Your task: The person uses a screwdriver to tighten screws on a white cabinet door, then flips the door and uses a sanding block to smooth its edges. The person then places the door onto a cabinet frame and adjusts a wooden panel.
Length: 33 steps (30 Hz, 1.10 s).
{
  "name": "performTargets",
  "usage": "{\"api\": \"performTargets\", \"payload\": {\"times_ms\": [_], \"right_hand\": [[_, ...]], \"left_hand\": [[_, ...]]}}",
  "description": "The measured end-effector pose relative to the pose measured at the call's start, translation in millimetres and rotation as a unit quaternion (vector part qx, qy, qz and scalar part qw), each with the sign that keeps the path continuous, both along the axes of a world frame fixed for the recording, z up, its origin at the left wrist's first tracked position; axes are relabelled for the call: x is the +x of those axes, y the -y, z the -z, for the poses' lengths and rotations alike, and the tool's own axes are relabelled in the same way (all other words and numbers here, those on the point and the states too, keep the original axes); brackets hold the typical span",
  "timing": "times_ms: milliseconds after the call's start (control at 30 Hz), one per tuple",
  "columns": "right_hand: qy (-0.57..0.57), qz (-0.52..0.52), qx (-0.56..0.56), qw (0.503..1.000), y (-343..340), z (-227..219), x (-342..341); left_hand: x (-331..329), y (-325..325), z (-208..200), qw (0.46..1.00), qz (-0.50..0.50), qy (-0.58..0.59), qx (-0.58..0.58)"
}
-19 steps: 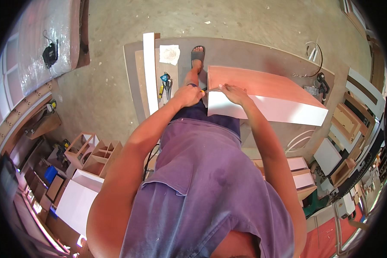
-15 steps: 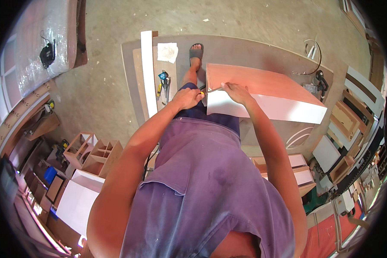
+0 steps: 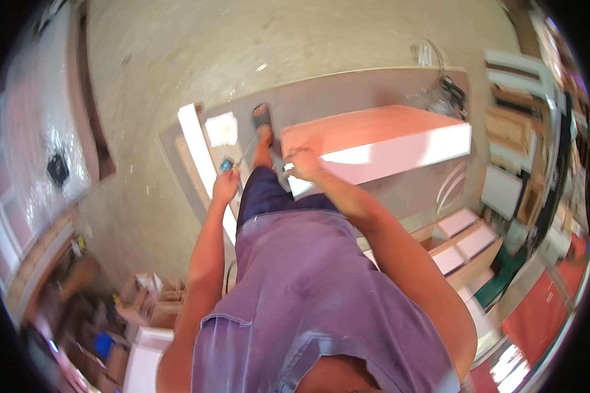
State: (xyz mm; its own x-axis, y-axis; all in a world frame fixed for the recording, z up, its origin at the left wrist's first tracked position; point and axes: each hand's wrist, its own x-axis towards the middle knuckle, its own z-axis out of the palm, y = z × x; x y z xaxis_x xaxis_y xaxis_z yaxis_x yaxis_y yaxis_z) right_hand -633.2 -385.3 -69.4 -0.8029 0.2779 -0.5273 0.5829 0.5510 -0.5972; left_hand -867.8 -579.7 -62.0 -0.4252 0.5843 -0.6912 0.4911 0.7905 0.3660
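A long box-like panel piece [image 3: 373,128], reddish-orange on its broad face, lies in front of me. Its white side [image 3: 400,154] faces me. At its left end is my right hand [image 3: 305,164], fingers bent in by the corner; a small pale bit shows beside the fingertips, too blurred to name. Further left my left hand [image 3: 225,187] reaches down beside a blue-headed tool [image 3: 227,164]; motion smears its fingers, and I cannot tell whether it grips anything. Just left of that hand runs a narrow white board [image 3: 200,147].
A crumpled white sheet [image 3: 222,129] lies beyond the tool. A black power tool [image 3: 452,95] with a looped cable [image 3: 439,62] sits past the panel's far right end. Wooden drawer boxes [image 3: 469,245] stand at lower right. A plastic-wrapped stack [image 3: 39,98] is at far left.
My left hand has left the panel's corner and moved left to the blue-headed tool. The right hand has shifted back to the panel's left end. The whole view has turned and blurred.
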Motion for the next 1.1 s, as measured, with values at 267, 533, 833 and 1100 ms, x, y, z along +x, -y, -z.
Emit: {"api": "performTargets", "payload": {"times_ms": [267, 533, 833, 1100], "right_hand": [[0.062, -0.003, 0.071, 0.996, 9, 13, -38], [-0.062, 0.242, 0.114, 0.961, -18, -47, -7], [0.043, 0.215, 0.199, 0.955, 17, -45, 234], [0.164, 0.601, 0.291, 0.726, -29, -2, 412]], "left_hand": [[-34, 68, -6, 0.967, -0.201, 0.145, -0.051], [-65, 42, 0, 0.972, -0.192, 0.126, -0.051], [-8, -49, -70, 0.983, -0.129, 0.131, 0.014], [139, -15, -138, 0.962, -0.219, 0.118, 0.113]]}}
